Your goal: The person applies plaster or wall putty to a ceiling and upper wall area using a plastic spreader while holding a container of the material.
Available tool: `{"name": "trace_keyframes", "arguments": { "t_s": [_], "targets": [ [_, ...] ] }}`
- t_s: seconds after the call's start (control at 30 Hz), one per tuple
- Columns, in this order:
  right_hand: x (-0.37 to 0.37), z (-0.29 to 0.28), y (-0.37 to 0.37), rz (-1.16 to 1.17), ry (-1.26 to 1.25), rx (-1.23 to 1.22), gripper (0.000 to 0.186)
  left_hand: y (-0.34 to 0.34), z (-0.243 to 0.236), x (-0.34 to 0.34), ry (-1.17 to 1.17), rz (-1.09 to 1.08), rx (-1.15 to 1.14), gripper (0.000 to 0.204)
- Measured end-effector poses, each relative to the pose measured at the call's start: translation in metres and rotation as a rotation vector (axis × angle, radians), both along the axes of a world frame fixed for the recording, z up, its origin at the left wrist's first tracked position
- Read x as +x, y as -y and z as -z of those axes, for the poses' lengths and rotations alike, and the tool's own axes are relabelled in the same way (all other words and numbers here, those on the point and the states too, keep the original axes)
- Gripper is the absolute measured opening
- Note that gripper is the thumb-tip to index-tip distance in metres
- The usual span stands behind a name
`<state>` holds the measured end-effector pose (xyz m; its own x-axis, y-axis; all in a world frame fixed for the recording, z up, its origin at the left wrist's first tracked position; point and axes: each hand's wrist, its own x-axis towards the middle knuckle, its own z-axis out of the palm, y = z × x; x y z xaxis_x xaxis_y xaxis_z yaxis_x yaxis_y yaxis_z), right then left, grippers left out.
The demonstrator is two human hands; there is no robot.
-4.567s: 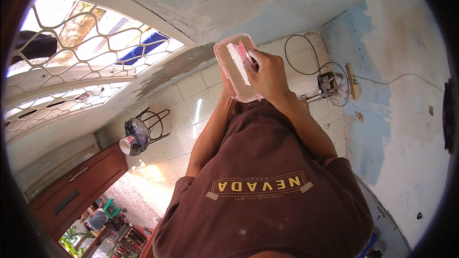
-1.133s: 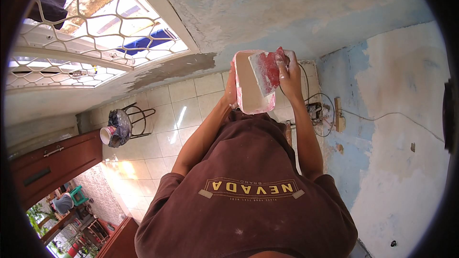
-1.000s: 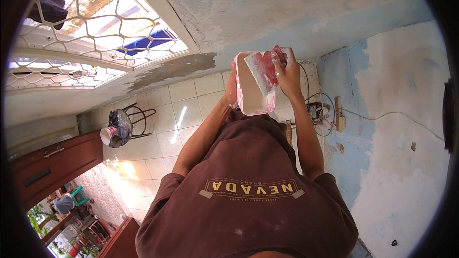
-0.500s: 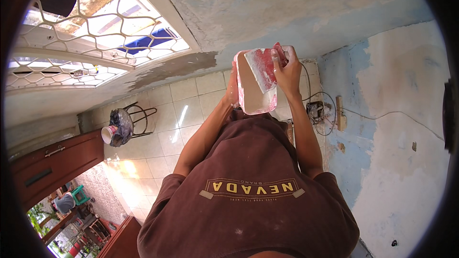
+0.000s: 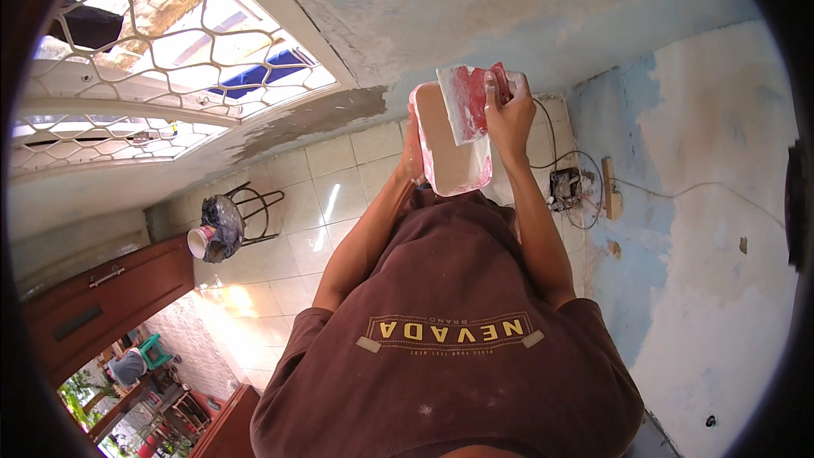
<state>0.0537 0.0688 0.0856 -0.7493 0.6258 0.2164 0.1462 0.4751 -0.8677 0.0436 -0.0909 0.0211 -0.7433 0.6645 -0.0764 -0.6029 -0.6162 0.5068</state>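
My left hand is wrapped round the left side of a pink-and-white rectangular tub, its fingers partly hidden. The tub is tilted so its beige inside faces me, and pale smears coat its rim. In my right hand is a red putty spreader, gripped at its handle with the thumb on the near face. Whitish filler covers the left part of its broad blade. The blade stands over the tub's right side and hides part of the opening; whether it touches the rim I cannot tell.
Ahead is a patchy plastered wall, with a grilled window at left. A stool bears dark plastic and a paper-like cup on the tiled floor. To the right, a cable runs along the blue-and-white wall.
My right hand has lifted the spreader slightly up and away, so its blade stands higher over the tub's far edge. The tub stays nearly in place in my left hand.
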Motion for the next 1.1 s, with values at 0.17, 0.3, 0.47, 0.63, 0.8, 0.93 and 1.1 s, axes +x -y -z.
{"name": "trace_keyframes", "arguments": {
  "t_s": [0.17,0.3,0.47,0.63,0.8,0.93,1.1],
  "targets": [
    [-0.004,0.005,-0.001,0.065,-0.029,-0.001,0.035,0.003,0.014,0.000,0.014,0.019,0.000,0.079],
    [-0.008,0.008,-0.002,0.112,-0.098,-0.006,0.037,0.005,0.025,0.002,0.003,0.006,-0.075,0.079],
    [-0.012,0.007,-0.010,0.146,-0.076,-0.004,0.034,0.009,0.026,0.005,-0.001,0.057,-0.027,0.075],
    [-0.019,-0.001,-0.013,0.206,-0.122,-0.021,0.034,0.009,0.024,0.006,-0.050,0.099,-0.039,0.076],
    [-0.027,-0.003,-0.018,0.245,-0.105,-0.013,0.033,0.009,0.060,0.007,-0.001,0.031,-0.169,0.079],
    [-0.033,-0.001,-0.024,0.274,-0.151,-0.056,0.034,0.013,0.088,0.008,0.027,0.038,-0.204,0.079],
    [-0.035,0.000,-0.031,0.278,-0.155,-0.103,0.036,0.009,0.059,0.011,0.066,0.105,-0.142,0.079]
  ]
}}
